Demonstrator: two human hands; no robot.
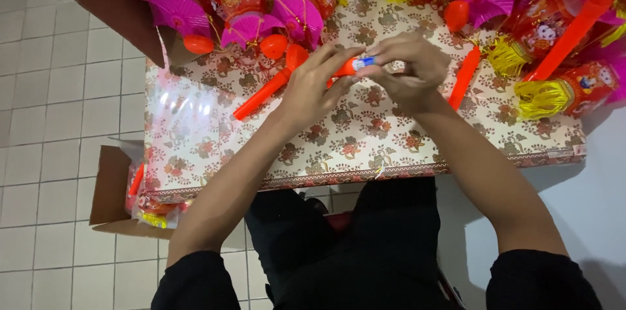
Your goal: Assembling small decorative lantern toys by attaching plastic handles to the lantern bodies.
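Two bare hands meeting above a floral-patterned table (195, 134), left hand (319, 85) gripping an orange plastic handle (344, 67) from the left, right hand (407, 69) pinching its blue-and-white tip (364, 62), handle spanning between both palms, pink and red paper lanterns (261, 3) heaped just beyond.

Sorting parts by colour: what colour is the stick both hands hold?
Orange stick, with a blue-and-white piece at its tip; head view.

Bright, even indoor light, white glare on the tablecloth (182, 111), hands slightly motion-blurred
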